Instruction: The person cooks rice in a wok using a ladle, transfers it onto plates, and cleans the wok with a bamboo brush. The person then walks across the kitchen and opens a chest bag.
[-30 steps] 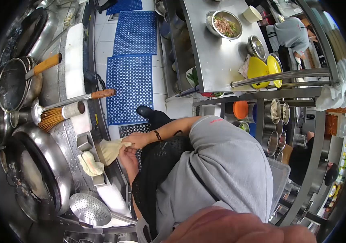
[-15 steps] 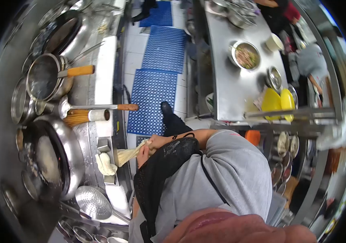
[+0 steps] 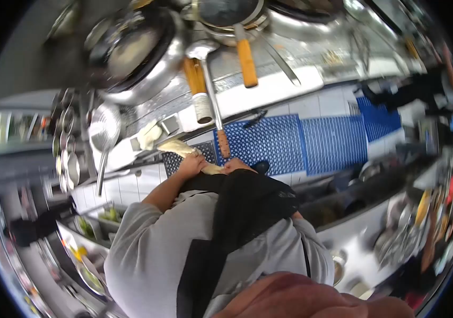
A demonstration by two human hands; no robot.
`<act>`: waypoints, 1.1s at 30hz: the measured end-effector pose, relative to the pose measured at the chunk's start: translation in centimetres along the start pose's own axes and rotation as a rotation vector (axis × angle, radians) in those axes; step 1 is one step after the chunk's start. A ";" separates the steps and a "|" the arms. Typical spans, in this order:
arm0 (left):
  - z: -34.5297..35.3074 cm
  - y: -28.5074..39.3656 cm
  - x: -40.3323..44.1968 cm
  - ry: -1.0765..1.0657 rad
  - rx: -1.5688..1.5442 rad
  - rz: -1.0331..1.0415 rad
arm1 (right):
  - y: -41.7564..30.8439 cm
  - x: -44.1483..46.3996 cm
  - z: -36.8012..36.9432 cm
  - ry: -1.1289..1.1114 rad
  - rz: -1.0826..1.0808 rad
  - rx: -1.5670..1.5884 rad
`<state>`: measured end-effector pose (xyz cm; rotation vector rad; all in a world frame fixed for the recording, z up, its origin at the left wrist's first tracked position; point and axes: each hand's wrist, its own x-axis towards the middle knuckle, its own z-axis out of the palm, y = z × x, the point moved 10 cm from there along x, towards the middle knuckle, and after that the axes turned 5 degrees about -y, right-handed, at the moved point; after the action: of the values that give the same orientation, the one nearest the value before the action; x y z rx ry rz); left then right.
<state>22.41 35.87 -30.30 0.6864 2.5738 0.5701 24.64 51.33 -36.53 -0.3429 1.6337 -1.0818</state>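
Note:
A twisted cream cloth (image 3: 213, 169) stretches between my two hands in front of my apron. My left hand (image 3: 192, 165) is closed round it, and a loose end of the cloth points up and left toward the counter edge. My right hand (image 3: 235, 166) grips the other end, its fingers partly hidden. Close by, another crumpled pale cloth (image 3: 149, 134) lies at the counter edge beside a small metal holder. The wooden handle of a long metal ladle (image 3: 214, 95) sticks out past the counter, just above my right hand.
Along the counter are a wok (image 3: 131, 55), a perforated skimmer (image 3: 104, 127), a bamboo brush (image 3: 198, 90) and a sieve with an orange handle (image 3: 246, 63). Blue mats (image 3: 263, 143) cover the floor. Another person (image 3: 423, 90) stands at the far right.
My view has turned, so the counter has swung from the left to the top. My hands have moved apart along the cloth, which is now twisted between them.

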 end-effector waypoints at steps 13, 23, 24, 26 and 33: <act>-17.5 1.6 -6.6 -0.450 -0.513 -0.831 | 29.9 -25.4 -24.9 0.679 0.317 -0.260; -24.4 33.0 18.8 -0.377 -1.199 0.262 | 27.1 -27.8 -30.4 0.803 0.494 -0.067; -23.7 34.3 21.3 -0.423 -1.221 0.324 | 27.4 -28.1 -30.4 0.778 0.478 -0.033; -22.2 36.2 25.6 -0.462 -1.265 0.334 | 29.6 -28.9 -30.7 0.761 0.445 -0.003; -20.4 46.3 37.8 -0.596 -1.243 0.310 | 39.1 -38.2 -35.6 0.935 0.608 0.292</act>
<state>-0.28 87.42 -1.75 0.6149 1.1839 1.5466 18.77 115.82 -43.96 0.9369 2.1116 -1.0200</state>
